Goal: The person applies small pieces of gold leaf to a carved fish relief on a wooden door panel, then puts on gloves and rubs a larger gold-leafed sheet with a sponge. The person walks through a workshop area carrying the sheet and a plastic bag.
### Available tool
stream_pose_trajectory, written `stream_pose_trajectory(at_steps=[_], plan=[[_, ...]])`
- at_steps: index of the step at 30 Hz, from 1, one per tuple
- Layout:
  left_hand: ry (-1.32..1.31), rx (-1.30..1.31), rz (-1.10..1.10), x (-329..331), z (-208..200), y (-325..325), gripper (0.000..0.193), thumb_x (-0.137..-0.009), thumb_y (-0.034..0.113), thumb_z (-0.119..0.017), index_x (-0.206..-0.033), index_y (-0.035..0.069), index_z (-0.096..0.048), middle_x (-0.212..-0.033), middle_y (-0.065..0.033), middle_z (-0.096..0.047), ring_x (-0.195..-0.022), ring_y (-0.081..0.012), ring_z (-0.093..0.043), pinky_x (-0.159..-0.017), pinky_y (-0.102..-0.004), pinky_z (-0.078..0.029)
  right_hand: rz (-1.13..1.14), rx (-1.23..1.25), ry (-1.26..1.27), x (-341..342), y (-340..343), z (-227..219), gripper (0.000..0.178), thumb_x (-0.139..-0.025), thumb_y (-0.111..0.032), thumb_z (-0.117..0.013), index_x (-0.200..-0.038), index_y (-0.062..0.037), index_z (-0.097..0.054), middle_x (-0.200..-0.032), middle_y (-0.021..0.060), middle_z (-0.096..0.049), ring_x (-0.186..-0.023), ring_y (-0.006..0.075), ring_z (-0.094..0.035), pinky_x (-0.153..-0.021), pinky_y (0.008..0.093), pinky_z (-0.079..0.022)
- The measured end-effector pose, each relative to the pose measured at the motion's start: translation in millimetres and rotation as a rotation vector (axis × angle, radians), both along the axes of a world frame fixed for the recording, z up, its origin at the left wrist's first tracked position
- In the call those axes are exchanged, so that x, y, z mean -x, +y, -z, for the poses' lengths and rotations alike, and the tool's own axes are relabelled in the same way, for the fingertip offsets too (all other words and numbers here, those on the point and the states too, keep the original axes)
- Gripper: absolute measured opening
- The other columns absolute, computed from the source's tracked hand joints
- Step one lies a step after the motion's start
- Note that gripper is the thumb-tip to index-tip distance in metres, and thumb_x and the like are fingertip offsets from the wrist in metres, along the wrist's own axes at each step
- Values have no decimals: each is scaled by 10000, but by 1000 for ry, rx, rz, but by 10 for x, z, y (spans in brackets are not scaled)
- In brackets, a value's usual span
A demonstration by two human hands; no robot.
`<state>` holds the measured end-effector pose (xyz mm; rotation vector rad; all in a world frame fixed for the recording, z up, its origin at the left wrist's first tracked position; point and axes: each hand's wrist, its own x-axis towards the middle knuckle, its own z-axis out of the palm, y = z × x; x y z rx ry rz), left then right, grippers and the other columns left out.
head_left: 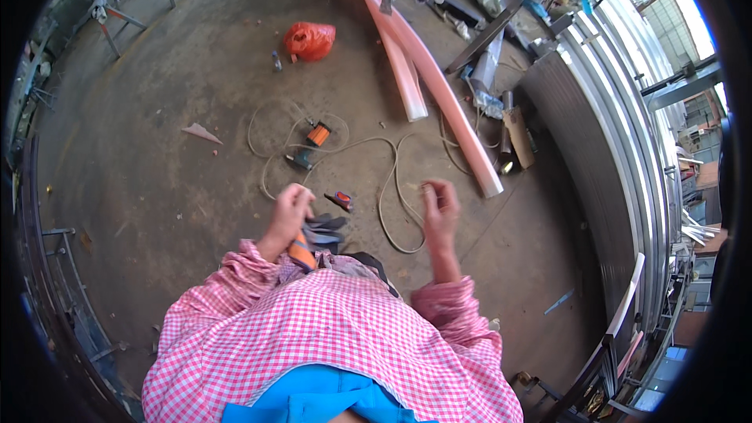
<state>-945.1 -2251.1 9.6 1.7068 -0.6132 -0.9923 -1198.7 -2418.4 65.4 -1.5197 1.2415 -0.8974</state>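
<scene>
My left hand point(290, 211) is raised in front of me with its fingers pinched together; what they hold, if anything, is too small to make out. Just below and beside it is a grey work glove point(323, 232) with an orange cuff point(301, 252), partly hidden by the hand and my checked sleeve. Farther right, my right hand point(441, 207) is held up, slightly blurred, its fingers curled toward the thumb; whatever is in them cannot be seen. On the floor beyond the left hand is a small red and dark hand tool point(340, 200).
A cable point(392, 180) loops over the concrete floor near a power drill point(300, 159) and an orange-black block point(318, 135). Long pink-wrapped profiles point(439, 82) lie ahead, a red plastic bag point(310, 40) to their left. Stacked metal lengths point(599, 125) line the right side.
</scene>
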Motion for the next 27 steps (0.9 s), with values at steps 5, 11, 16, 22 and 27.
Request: stream_pose_trajectory(at_steps=[5, 11, 16, 22, 27], plan=[[-726, -237, 96, -303, 1440, -79, 224, -1011, 259, -580, -898, 66, -591, -683, -158, -656, -661, -353, -677, -551, -473, -483, 25, -140, 182, 334, -908, 1602, 114, -979, -100, -660, -1069, -29, -660, -888, 47, -709, -797, 86, -628, -721, 263, -518], [-684, -694, 532, 202, 2960, 127, 260, -953, 310, -632, -937, 53, -603, -951, -169, -644, -937, -377, -639, -797, -504, -515, -215, -336, 501, -199, -657, 4579, 155, -937, -125, -629, -1039, -36, -705, -1012, 215, -707, -979, 376, -681, -882, 450, -536], [-656, -652, 416, 335, 3454, 334, 184, -914, 239, -679, -839, 89, -603, -835, -131, -625, -830, -367, -636, -719, -498, -497, -555, -538, 874, -721, -410, 6445, 279, -959, -157, -517, -1135, -81, -720, -1261, 190, -645, -1173, 423, -601, -998, 496, -505], [-687, -586, 460, 269, 3580, 277, 189, -883, 197, -711, -770, 97, -598, -758, -109, -600, -725, -336, -629, -652, -458, -501, -1100, -90, 1174, -1358, -546, 7685, 344, -930, -183, -554, -1227, -144, -723, -1603, 66, -374, -1471, 287, -335, -1137, 461, -388], [-654, -566, 380, 231, 3606, 300, 170, -868, 176, -726, -770, 96, -612, -740, -96, -593, -703, -315, -629, -646, -436, -510, -1449, -30, 1186, -1584, -583, 7835, 404, -992, -228, -486, -1357, -184, -653, -1487, 4, -545, -1445, 243, -389, -1182, 414, -294]])
